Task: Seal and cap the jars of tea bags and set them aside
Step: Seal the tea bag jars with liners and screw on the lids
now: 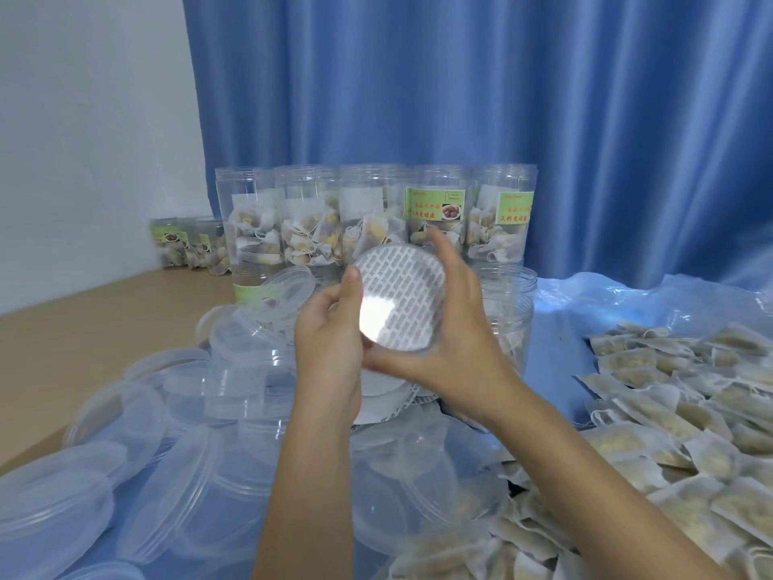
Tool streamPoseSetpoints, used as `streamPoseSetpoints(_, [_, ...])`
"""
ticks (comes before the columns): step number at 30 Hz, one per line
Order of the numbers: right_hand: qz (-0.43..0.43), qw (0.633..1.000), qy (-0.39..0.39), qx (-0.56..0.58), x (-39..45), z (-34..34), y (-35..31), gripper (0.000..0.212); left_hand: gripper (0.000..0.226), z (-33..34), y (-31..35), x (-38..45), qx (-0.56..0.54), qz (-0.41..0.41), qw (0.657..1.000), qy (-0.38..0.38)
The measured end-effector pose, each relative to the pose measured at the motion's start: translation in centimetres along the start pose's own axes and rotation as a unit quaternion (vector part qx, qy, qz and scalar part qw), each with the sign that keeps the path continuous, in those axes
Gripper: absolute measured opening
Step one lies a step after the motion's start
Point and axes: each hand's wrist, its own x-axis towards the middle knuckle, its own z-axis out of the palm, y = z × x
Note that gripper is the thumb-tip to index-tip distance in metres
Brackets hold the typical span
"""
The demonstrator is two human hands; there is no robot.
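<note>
A round silver foil seal disc (401, 299), printed with a grey block pattern, sits inside a clear plastic lid that I hold up tilted toward me. My left hand (330, 332) grips its left edge, thumb on the face. My right hand (456, 328) cups the right and lower rim, fingers curled round it. A row of clear jars (372, 223) filled with tea bags stands uncapped behind, some with green labels. More foil discs (389, 391) lie stacked just below my hands.
Several clear lids (138, 454) are heaped at the lower left on blue plastic sheeting. Loose tea bags (677, 403) cover the right side. A few labelled jars (188, 244) stand far left on the wooden table by the wall. A blue curtain hangs behind.
</note>
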Motion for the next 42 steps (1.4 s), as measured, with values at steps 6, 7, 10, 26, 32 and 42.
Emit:
streamPoseSetpoints(6, [-0.062, 0.975, 0.069, -0.200, 0.5, -2.1, -0.8, 0.079, 0.034, 0.8, 0.6, -0.4, -0.099, -0.025, 0.985, -0.139])
streamPoseSetpoints(7, [-0.061, 0.974, 0.081, -0.204, 0.8, -2.8, -0.7, 0.077, 0.036, 1.0, 0.6, -0.5, -0.112, -0.038, 0.979, -0.167])
streamPoseSetpoints(10, [-0.018, 0.968, 0.123, -0.216, 2.3, -5.2, 0.4, 0.072, 0.030, 1.6, 0.2, -0.7, -0.070, -0.068, 0.977, -0.192])
streamPoseSetpoints(26, [0.170, 0.930, -0.097, -0.312, 3.6, -7.2, 6.1, 0.070, 0.007, 1.0, -1.3, 0.4, -0.055, -0.080, 0.993, -0.062])
streamPoseSetpoints(32, [0.111, 0.940, -0.015, -0.323, 0.4, -6.5, 6.2, 0.076, 0.004, 1.2, -1.6, 0.3, -0.035, -0.086, 0.994, -0.056])
streamPoseSetpoints(42, [0.040, 0.978, 0.147, -0.143, 0.9, -9.0, 2.9, 0.066, 0.026, 1.6, -1.6, 0.1, 0.023, -0.077, 0.997, 0.005])
